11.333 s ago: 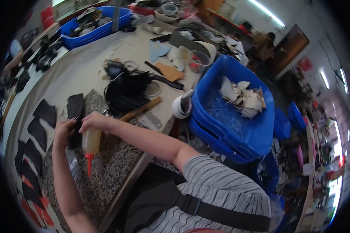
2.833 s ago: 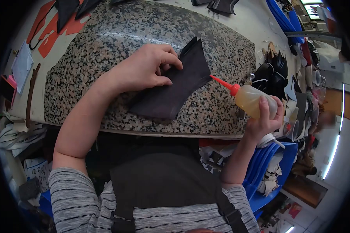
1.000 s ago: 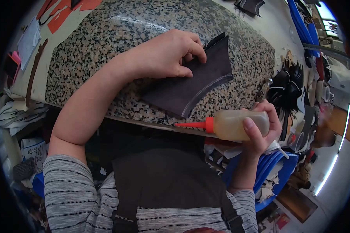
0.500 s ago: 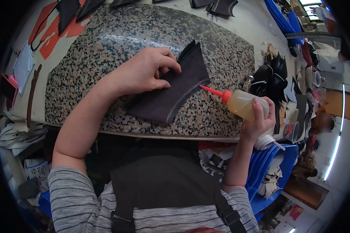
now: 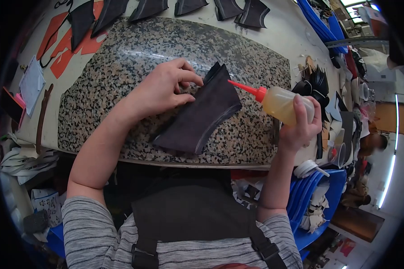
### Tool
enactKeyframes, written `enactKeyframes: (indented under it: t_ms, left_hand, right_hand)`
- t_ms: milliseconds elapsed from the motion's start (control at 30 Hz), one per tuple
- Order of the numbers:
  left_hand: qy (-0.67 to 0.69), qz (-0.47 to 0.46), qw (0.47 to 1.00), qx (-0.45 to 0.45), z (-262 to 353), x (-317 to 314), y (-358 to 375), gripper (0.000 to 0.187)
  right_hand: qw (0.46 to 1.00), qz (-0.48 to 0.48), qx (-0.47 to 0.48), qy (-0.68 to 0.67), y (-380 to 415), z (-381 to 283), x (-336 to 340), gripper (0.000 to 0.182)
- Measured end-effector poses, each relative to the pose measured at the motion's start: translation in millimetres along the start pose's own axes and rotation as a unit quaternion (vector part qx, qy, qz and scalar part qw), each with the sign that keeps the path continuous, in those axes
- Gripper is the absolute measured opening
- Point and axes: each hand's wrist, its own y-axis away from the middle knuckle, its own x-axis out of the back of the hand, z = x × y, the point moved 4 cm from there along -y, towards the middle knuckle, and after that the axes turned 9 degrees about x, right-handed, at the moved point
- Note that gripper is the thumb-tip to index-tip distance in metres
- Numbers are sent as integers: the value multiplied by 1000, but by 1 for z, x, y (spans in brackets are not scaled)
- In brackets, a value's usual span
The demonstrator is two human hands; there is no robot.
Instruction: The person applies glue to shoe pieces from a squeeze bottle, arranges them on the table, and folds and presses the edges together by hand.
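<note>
A dark curved leather piece (image 5: 202, 114) lies on the speckled stone slab (image 5: 134, 71), with a pale line along its curved lower right edge. At its upper left edge is my left hand (image 5: 168, 85), thumb and fingers apart, fingertips at the leather and nothing visible between them. My right hand (image 5: 303, 123) is wrapped round a squeeze bottle (image 5: 280, 105) of yellowish liquid. The bottle's red nozzle (image 5: 249, 88) points left, its tip at the upper right edge of the leather; whether it touches is unclear.
More dark pieces (image 5: 193, 5) line the table's back edge. Red sheets (image 5: 63, 58) and white paper (image 5: 31, 83) are at the left. Black brushes (image 5: 318, 85) stand right of the slab. A white container (image 5: 305, 168) and a blue bin (image 5: 332, 193) are at the lower right.
The bottle in my right hand has moved up, its nozzle tip going from the curved edge to the upper right edge. The view has shifted slightly; my left hand stays beside the leather.
</note>
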Motion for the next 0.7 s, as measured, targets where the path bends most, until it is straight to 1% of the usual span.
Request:
enactKeyframes:
  t_ms: [100,300,400,500,600,700]
  left_hand:
    - [-12,-14,1000,8,-2,1,0,31]
    - [-24,-12,1000,-4,-4,-2,0,28]
    - [-25,-14,1000,-3,-4,-1,0,27]
    - [-27,-10,1000,-11,-6,-2,0,27]
    - [-35,-5,999,-12,-6,-2,0,26]
    - [-29,-3,1000,-4,-5,-3,0,24]
  right_hand:
    - [998,-15,45,32,-13,10,-17,25]
    - [995,-47,52,71,-28,22,-29,26]
    - [996,-50,45,66,-31,28,-33,26]
    - [997,-65,-1,52,-31,32,-32,25]
    - [995,-85,-56,7,-20,33,-31,24]
    - [997,-68,-38,12,-19,34,-29,24]
